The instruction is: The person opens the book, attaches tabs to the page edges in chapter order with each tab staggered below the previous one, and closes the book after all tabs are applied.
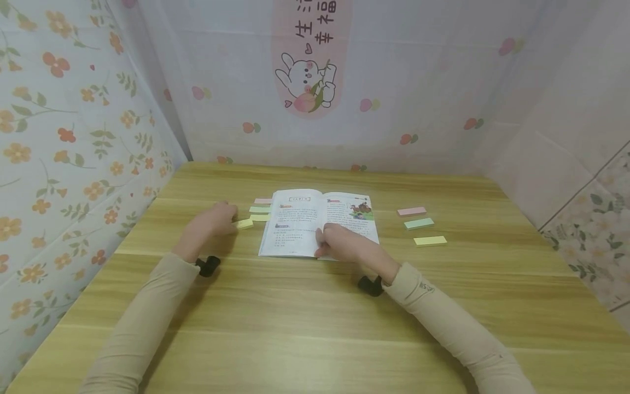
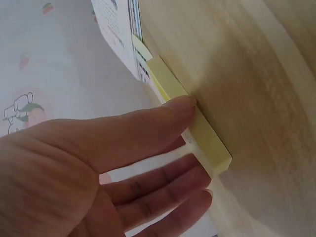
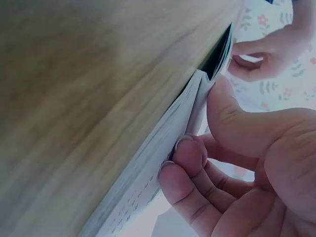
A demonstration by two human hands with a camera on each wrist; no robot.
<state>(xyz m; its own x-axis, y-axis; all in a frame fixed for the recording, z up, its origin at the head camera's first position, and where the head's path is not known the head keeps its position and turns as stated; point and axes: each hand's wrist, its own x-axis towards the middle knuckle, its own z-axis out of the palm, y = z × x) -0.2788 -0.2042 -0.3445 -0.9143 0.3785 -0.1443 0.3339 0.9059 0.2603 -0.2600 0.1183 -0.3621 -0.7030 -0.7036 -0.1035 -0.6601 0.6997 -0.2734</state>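
An open book (image 1: 295,227) with printed pages lies in the middle of the table. To its left my left hand (image 1: 211,221) pinches a pad of yellow sticky notes (image 2: 190,116), thumb on one face and fingers behind. Pink (image 1: 263,201), green (image 1: 259,209) and yellow sticky strips (image 1: 260,218) show beside the book's left edge. My right hand (image 1: 344,241) rests on the book's lower part by the centre fold. In the right wrist view its thumb lies at the fold and its bent fingertips (image 3: 177,182) press on the right page.
Right of the book lie a pink (image 1: 411,211), a green (image 1: 419,224) and a yellow sticky pad (image 1: 430,241), spaced apart on the wooden table (image 1: 305,328). A printed cloth (image 1: 418,82) hangs behind the table, and a flowered cloth (image 1: 64,137) on the left.
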